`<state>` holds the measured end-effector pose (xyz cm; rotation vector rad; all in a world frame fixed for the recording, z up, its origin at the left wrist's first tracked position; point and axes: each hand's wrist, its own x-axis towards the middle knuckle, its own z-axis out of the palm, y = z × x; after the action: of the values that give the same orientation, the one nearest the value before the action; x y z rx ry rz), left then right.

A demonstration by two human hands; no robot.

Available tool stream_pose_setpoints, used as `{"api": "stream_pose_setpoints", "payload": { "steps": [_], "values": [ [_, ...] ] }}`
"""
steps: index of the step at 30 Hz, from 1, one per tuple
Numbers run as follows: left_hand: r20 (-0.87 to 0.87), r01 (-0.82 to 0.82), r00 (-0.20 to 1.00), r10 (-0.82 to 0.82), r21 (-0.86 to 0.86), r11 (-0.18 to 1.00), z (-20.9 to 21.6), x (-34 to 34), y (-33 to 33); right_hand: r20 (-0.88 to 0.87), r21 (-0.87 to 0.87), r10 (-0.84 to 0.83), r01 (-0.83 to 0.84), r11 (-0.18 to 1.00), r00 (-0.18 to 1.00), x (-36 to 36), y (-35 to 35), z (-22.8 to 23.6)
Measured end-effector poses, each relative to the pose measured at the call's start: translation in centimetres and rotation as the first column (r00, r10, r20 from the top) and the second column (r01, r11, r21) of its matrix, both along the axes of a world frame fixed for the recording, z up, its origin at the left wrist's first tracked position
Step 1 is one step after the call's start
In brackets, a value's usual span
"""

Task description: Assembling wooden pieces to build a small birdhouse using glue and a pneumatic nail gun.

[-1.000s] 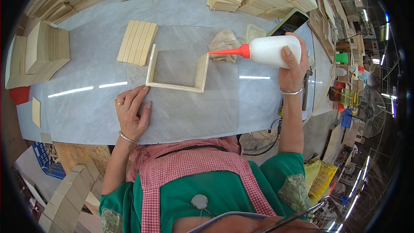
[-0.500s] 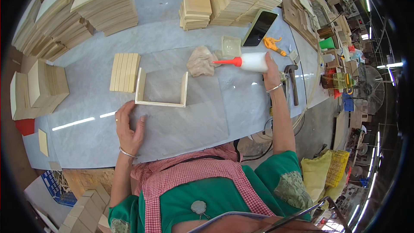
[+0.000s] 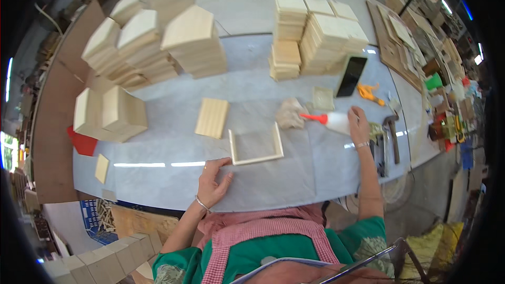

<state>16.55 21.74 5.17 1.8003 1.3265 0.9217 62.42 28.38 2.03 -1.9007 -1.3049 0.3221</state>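
Note:
A white squeeze bottle [image 3: 337, 122] with a red nozzle lies tilted, its tip on a crumpled beige cloth [image 3: 290, 114]. My right hand [image 3: 359, 127] is closed around the bottle's base end. A three-sided frame of thin pale wood strips [image 3: 258, 159] stands on the table, its far side lacking a strip. My left hand [image 3: 213, 186] rests on the table at the frame's near left corner, fingers apart and holding nothing; its fingertips reach close to that corner. Just left of the frame lie several flat wood strips [image 3: 212, 118] side by side.
Stacks of pale wood panels [image 3: 193, 42] stand at the back left, more wood stacks [image 3: 336, 37] at the back right. A propped phone [image 3: 351, 76], a clear square dish [image 3: 322, 98], an orange tool [image 3: 371, 94] and a hammer [image 3: 392, 139] lie to the right.
The head view has swung left, so everything sits further right and lower in the picture. Both hands keep nearly the same places beside the frame and on the bottle.

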Motion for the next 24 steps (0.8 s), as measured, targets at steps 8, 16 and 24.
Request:
{"api": "stream_pose_setpoints", "payload": {
  "steps": [8, 16, 24],
  "values": [
    [-0.198, -0.217, 0.896, 0.397, 0.585, 0.781, 11.1, -4.1, 14.6, 0.170, 0.262, 0.048, -0.092, 0.961, 0.984, -3.1, -1.6, 5.0],
    [-0.527, -0.176, 0.593, 0.609, 0.654, 0.736, 15.5, -0.2, 25.3, 0.231, 0.270, 0.132, -0.194, 0.943, 0.964, -6.1, -2.6, 6.1],
    [-0.593, -0.246, 0.664, 0.456, 0.402, 0.882, 15.6, 0.1, 26.9, 0.175, 0.266, 0.195, -0.237, 0.934, 0.965, -7.4, -3.5, 7.2]
  ]
}}
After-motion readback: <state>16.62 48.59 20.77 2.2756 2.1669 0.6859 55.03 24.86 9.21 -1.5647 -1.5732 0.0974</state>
